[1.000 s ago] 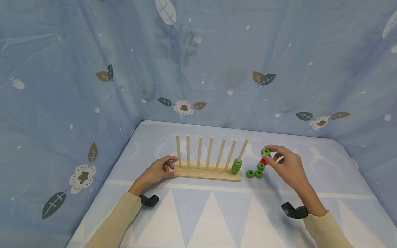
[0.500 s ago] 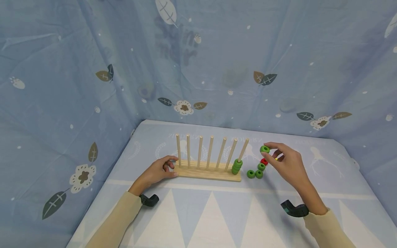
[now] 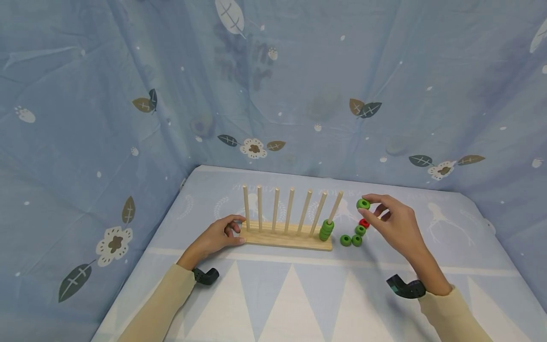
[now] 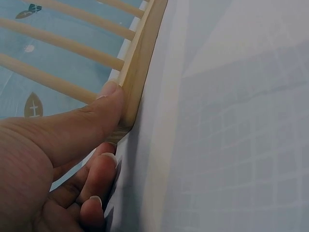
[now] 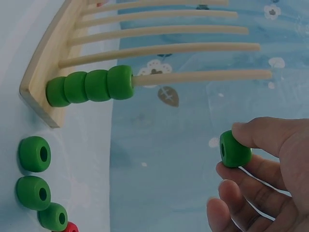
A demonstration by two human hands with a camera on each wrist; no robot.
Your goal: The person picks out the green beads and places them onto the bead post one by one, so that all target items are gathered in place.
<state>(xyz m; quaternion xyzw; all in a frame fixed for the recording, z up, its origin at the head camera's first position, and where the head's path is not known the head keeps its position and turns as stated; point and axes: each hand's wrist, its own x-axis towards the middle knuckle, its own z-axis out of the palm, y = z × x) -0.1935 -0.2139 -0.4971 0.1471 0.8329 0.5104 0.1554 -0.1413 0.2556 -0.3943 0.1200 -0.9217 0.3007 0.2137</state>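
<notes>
A pale wooden peg rack [image 3: 282, 241] with several upright pegs stands mid-table. Green beads [image 3: 326, 230] are stacked low on its rightmost peg. My left hand [image 3: 218, 233] grips the rack's left end; in the left wrist view the thumb [image 4: 104, 104] presses the base near a peg. To the right of the rack, my right hand [image 3: 395, 225] pinches a green bead [image 5: 235, 149] between thumb and fingers. That bead is off the table, apart from the rightmost peg [image 5: 203, 77], and its hole shows in the right wrist view.
Loose green beads [image 3: 345, 240] lie on the patterned tablecloth [image 3: 273, 294] just right of the rack, with a red bead [image 3: 364, 223] behind them. My right hand hides part of the table there. A blue printed curtain [image 3: 299, 85] rises behind the table.
My right hand has raised the pinched green bead slightly and shifted it a little left. The left hand and the rack have stayed where they were.
</notes>
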